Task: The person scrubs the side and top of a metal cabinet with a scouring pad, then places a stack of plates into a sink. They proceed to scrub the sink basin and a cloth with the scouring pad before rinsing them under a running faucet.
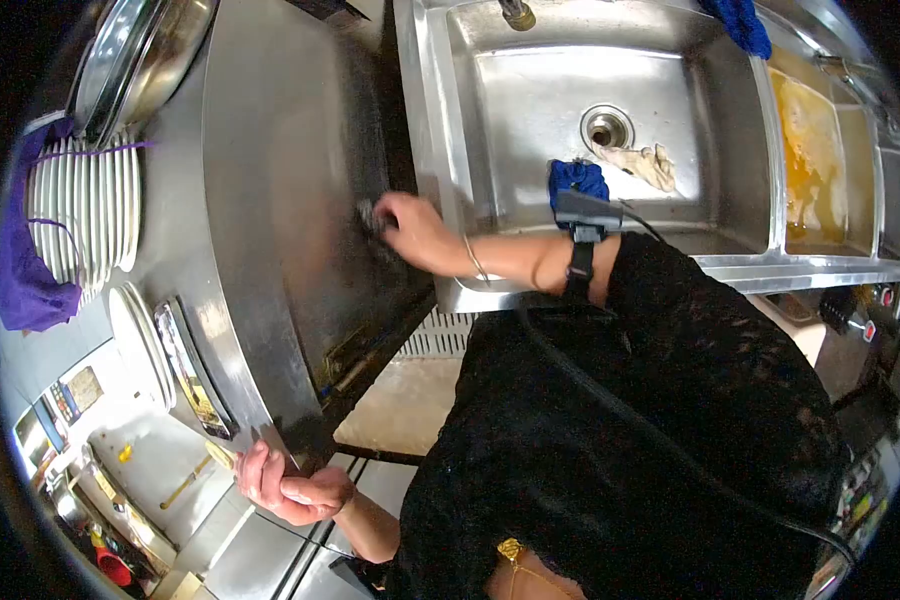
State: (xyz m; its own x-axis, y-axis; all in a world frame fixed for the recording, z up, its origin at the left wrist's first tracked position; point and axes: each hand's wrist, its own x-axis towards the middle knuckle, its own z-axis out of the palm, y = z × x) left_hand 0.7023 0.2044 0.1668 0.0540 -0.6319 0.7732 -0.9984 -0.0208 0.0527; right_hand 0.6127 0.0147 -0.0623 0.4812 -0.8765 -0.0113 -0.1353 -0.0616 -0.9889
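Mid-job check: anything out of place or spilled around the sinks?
Yes. A pale glove-like item lies loose by the drain in the large sink, where it might block draining. The adjoining basin holds patchy orange matter, possibly dirty liquid; I can't tell whether it spilled.

The person (690, 375) wears a black lacy top (570, 440), thin bangle (474, 258), black wrist strap (578, 272) and gold pendant (510, 548).

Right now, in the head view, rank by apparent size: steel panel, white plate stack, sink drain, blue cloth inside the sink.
1. Steel panel
2. White plate stack
3. Sink drain and blue cloth: too alike to rank; wrist device partly covers cloth.
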